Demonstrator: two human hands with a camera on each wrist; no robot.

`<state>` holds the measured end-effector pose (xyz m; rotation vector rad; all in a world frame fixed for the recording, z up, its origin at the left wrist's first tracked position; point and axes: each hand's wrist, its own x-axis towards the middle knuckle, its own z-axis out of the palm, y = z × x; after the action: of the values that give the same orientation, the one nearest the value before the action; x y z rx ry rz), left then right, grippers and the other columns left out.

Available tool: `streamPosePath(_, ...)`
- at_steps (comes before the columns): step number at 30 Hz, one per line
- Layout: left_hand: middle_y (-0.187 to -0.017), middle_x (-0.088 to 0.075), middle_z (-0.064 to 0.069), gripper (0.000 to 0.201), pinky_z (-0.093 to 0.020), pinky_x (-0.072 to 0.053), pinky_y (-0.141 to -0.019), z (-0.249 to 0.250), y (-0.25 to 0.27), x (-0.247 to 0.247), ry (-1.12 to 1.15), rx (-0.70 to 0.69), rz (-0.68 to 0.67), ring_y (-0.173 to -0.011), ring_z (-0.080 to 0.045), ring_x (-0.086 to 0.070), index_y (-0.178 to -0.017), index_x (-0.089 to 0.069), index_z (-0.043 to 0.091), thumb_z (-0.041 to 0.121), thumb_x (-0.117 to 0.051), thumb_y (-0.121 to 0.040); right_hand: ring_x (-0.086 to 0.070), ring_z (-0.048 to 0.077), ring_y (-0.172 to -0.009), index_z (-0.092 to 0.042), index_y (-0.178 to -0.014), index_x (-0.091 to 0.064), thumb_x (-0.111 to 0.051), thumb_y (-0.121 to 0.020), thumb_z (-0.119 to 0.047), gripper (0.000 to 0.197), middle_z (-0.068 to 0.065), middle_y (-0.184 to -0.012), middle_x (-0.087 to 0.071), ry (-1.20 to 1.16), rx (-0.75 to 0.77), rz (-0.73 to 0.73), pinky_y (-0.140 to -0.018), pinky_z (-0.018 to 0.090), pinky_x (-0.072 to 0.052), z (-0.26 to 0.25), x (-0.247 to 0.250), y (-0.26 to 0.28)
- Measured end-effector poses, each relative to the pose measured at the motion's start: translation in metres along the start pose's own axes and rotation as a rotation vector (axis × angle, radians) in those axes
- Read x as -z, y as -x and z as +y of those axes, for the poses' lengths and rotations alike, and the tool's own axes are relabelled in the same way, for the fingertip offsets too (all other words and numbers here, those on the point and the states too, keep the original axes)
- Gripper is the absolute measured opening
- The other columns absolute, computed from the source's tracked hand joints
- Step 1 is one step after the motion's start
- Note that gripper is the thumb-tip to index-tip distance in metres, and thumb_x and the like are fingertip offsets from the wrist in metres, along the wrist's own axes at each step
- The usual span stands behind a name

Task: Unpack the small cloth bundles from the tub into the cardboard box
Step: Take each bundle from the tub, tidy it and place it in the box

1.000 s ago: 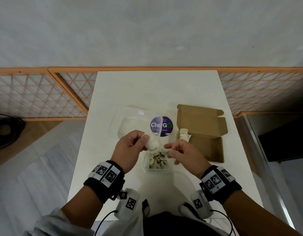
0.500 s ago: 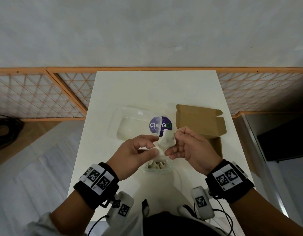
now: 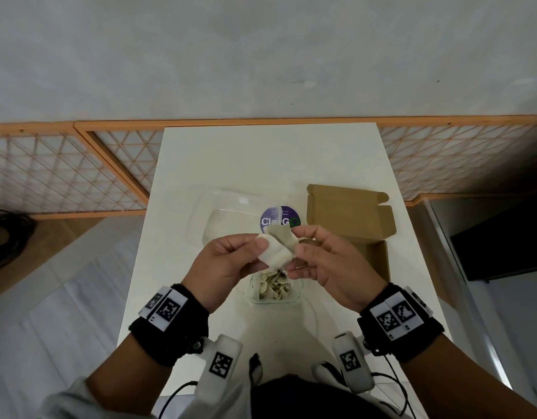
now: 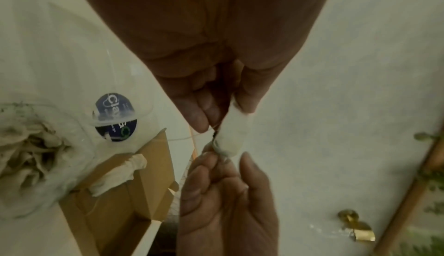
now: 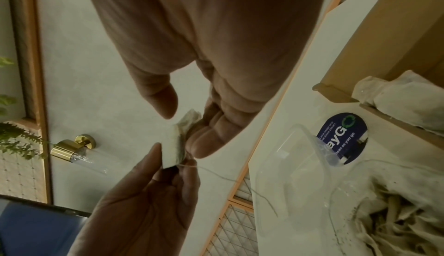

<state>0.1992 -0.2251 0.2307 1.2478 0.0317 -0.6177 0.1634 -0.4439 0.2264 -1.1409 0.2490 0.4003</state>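
My two hands hold one small off-white cloth bundle (image 3: 278, 251) in the air above the clear plastic tub (image 3: 300, 293). My left hand (image 3: 262, 252) pinches its white end (image 4: 231, 135) between thumb and fingers. My right hand (image 3: 300, 246) pinches the greyer flap (image 5: 179, 142), and a thin thread (image 5: 216, 173) trails from it. Several more bundles (image 5: 396, 222) lie crumpled in the tub. The open cardboard box (image 3: 379, 261) stands to the right of the tub, mostly hidden by my right hand. One bundle (image 4: 120, 172) lies in it (image 5: 403, 98).
The tub's clear lid (image 3: 228, 219) lies on the white table (image 3: 261, 158) behind the tub, over a round purple sticker (image 3: 280, 220). The box's lid flap (image 3: 349, 216) lies open toward the back. An orange lattice rail (image 3: 64, 173) flanks the table on both sides.
One second ago only my left hand held the bundle, with my right hand low near the tub. My right hand has come up and taken hold of it, and both hands have risen.
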Motion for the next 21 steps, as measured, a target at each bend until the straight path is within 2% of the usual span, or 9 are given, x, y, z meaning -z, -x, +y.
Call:
streamPosePath(3, -0.114, -0.076, -0.022, 0.024, -0.033, -0.061, -0.093, 0.000, 0.000, 0.000, 0.090, 0.005, 0.037, -0.104, -0.026, -0.075, -0.104, -0.081, 0.005, 0.018, -0.065, -0.092, -0.069, 0.019, -0.078, 0.004, -0.119, -0.064, -0.069, -0.091, -0.015, 0.035, 0.014, -0.091, -0.070, 0.058, 0.004, 0.000, -0.072, 0.031, -0.061, 0.001, -0.001, -0.003)
streamPosePath(6, -0.115, -0.075, -0.023, 0.021, -0.034, -0.061, -0.094, -0.001, -0.001, 0.004, 0.130, 0.013, 0.046, -0.103, -0.027, -0.073, -0.104, -0.081, 0.004, 0.019, -0.073, -0.091, -0.065, 0.018, -0.074, 0.003, -0.103, -0.065, -0.059, -0.101, -0.005, 0.010, 0.010, -0.085, -0.067, 0.111, 0.021, 0.021, -0.068, 0.030, -0.060, 0.001, -0.001, -0.005)
streamPosePath(10, -0.114, -0.075, -0.021, 0.025, -0.037, -0.059, -0.096, -0.001, 0.001, 0.007, 0.149, 0.017, 0.043, -0.101, -0.027, -0.072, -0.104, -0.082, 0.006, 0.019, -0.066, -0.089, -0.063, 0.017, -0.070, 0.001, -0.098, -0.063, -0.056, -0.104, -0.003, 0.010, 0.008, -0.081, -0.065, 0.128, 0.026, 0.043, -0.065, 0.030, -0.060, -0.003, -0.001, -0.005)
streamPosePath(14, -0.121, -0.074, -0.022, 0.023, -0.039, -0.057, -0.102, -0.004, 0.003, 0.006, 0.096, 0.016, 0.011, -0.114, -0.031, -0.071, -0.110, -0.080, 0.003, 0.017, -0.069, -0.095, -0.059, 0.020, -0.072, -0.005, -0.095, -0.063, -0.060, -0.103, -0.010, 0.010, 0.010, -0.084, -0.064, 0.138, 0.033, 0.073, -0.063, 0.031, -0.051, -0.007, -0.001, -0.004)
streamPosePath(16, -0.121, -0.075, -0.019, 0.026, -0.042, -0.055, -0.105, -0.005, 0.004, 0.005, 0.000, -0.006, 0.023, -0.120, -0.033, -0.069, -0.114, -0.078, 0.003, 0.019, -0.068, -0.095, -0.056, 0.026, -0.075, -0.011, -0.092, -0.067, -0.064, -0.094, -0.022, 0.012, 0.009, -0.084, -0.066, 0.191, 0.039, 0.096, -0.062, 0.034, -0.043, -0.009, 0.000, -0.004)
streamPosePath(17, -0.119, -0.077, -0.014, 0.026, -0.041, -0.055, -0.104, -0.004, 0.005, 0.004, -0.090, -0.032, 0.035, -0.120, -0.030, -0.069, -0.113, -0.079, 0.006, 0.020, -0.067, -0.095, -0.053, 0.029, -0.076, -0.014, -0.090, -0.068, -0.066, -0.091, -0.027, 0.014, 0.008, -0.084, -0.067, 0.229, 0.039, 0.102, -0.063, 0.036, -0.040, -0.011, 0.000, -0.003)
streamPosePath(19, -0.115, -0.077, -0.004, 0.019, -0.027, -0.055, -0.094, -0.004, 0.006, 0.000, -0.309, -0.113, 0.069, -0.114, -0.017, -0.070, -0.107, -0.083, 0.015, 0.022, -0.069, -0.095, -0.051, 0.029, -0.077, -0.016, -0.088, -0.069, -0.064, -0.097, -0.025, 0.014, 0.009, -0.085, -0.067, 0.270, 0.043, 0.108, -0.063, 0.036, -0.038, -0.015, 0.001, -0.002)
streamPosePath(21, -0.108, -0.073, 0.002, 0.014, -0.016, -0.052, -0.087, -0.006, 0.007, -0.001, -0.519, -0.179, 0.115, -0.104, -0.008, -0.069, -0.102, -0.084, 0.030, 0.026, -0.073, -0.096, -0.054, 0.022, -0.073, -0.014, -0.089, -0.069, -0.058, -0.105, -0.013, 0.020, 0.008, -0.086, -0.068, 0.271, 0.060, 0.123, -0.061, 0.032, -0.041, -0.019, 0.002, -0.001)
